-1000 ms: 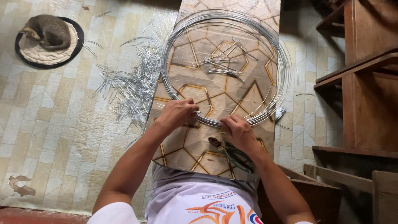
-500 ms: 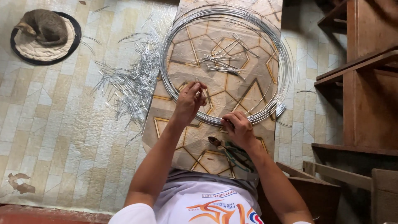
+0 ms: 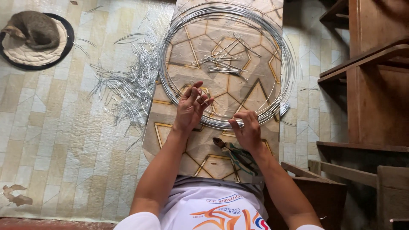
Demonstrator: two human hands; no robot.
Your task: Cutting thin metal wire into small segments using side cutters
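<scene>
Both hands at frame centre on wire coil [image 3: 226, 64]: left hand [image 3: 190, 108] fingers loosely spread above its near edge, right hand [image 3: 246, 131] pinching it.

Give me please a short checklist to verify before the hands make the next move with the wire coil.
1. Left hand on the wire coil: ok, fingers lie over its near edge.
2. Right hand on the coil: ok, fingertips at the strands.
3. Pliers within reach: ok, beside the right wrist.
4. Board under the coil: ok, lies flat.
5. Free wire end found: cannot tell.
6. Cut wire pieces away from the hands: ok, on the floor.
</scene>
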